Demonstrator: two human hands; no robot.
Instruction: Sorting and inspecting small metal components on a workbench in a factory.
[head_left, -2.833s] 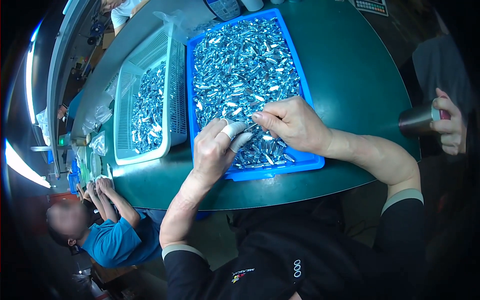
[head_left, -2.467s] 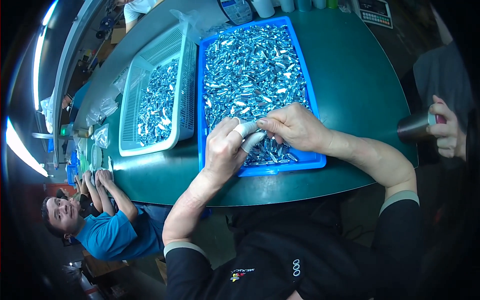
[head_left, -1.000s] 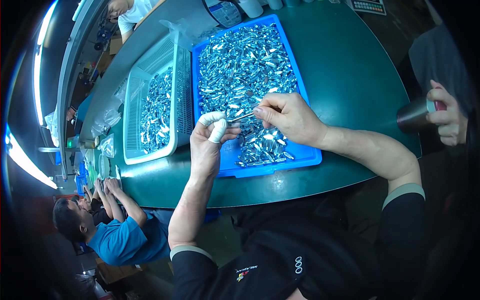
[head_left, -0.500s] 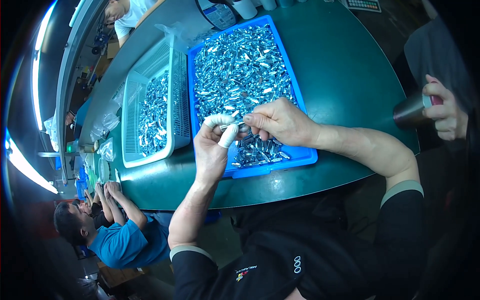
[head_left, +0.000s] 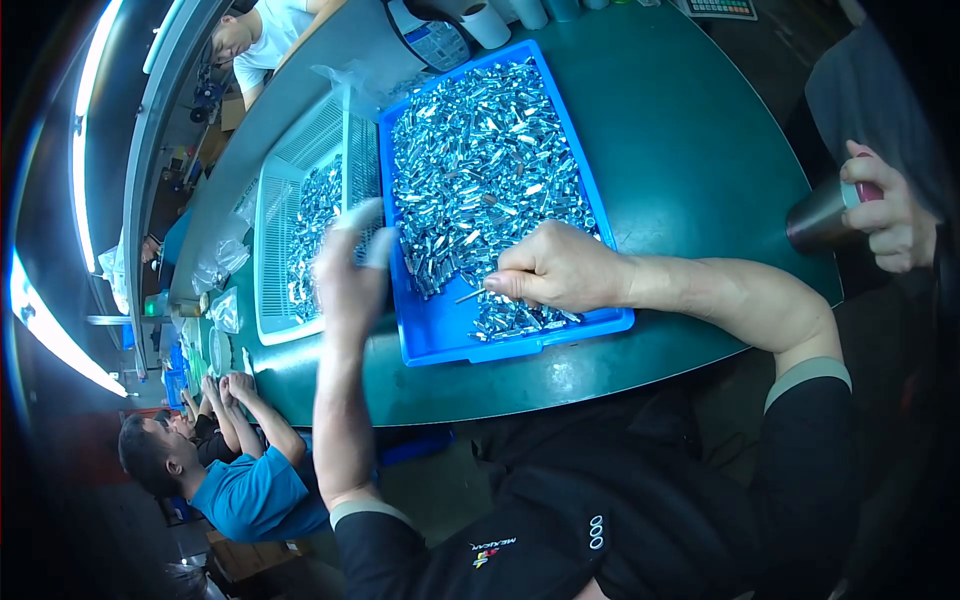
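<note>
Green tabletop (head_left: 700, 150): lies under the blue tray and reaches well past its right side.
Co-worker in blue shirt (head_left: 255, 495): sits to the left of the blue tray, hands together near the table's edge.
Blue tray (head_left: 430, 335): stands in front of the person, its near end toward the body; mostly covered with metal, with a bare patch at its near left corner.
White slotted basket (head_left: 362, 160): just beside the blue tray, on its left, holding more of the same metal.
Steel tumbler (head_left: 815, 220): to the right of the blue tray, gripped by another person's hand (head_left: 890, 215).
Right hand (head_left: 565, 265): over the near part of the blue tray, closed, pinching a slim metal rod between thumb and fingers.
Left hand (head_left: 350, 285): just left of the blue tray, blurred; whether its grip is empty or holding something cannot be told.
White finger covers (head_left: 365, 212): on left-hand fingertips, left of the blue tray.
Slim metal rod (head_left: 470, 295): above the blue tray's bare patch, free end pointing left.
Small shiny metal pieces (head_left: 480, 170): heaped loosely throughout the blue tray.
</note>
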